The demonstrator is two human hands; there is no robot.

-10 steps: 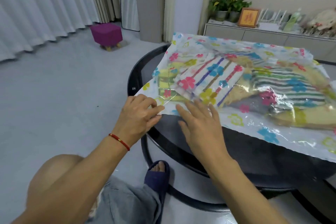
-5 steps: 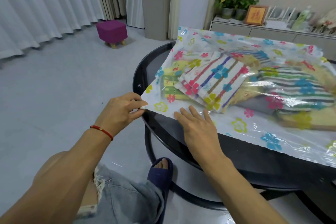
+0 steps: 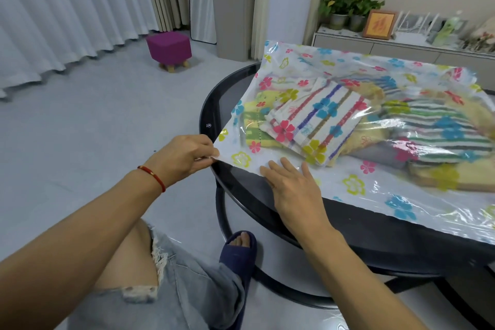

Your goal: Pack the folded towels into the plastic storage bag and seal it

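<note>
Reaching forward from the lower left, the left hand (image 3: pixel 184 158) is pinching the near left corner of the bag (image 3: pixel 348 185) between thumb and curled fingers, at the edge of the surface (image 3: pixel 361 225). A red bracelet (image 3: pixel 152 177) is sitting on this wrist. The right forearm is coming in from the lower right, and the right hand (image 3: pixel 294 190) is lying flat, fingers straight and a little spread, pressing on the bag's near edge just beside the left hand.

No readable writing is showing on the bag; it is carrying only printed flowers. A small mark on the dark rim of the surface is too small to read.

The bag is lying on the round dark surface, and the folded towels (image 3: pixel 321 120) are lying inside it, striped ones on top of yellow ones. Whether the near edge is already sealed, I cannot tell.
</note>
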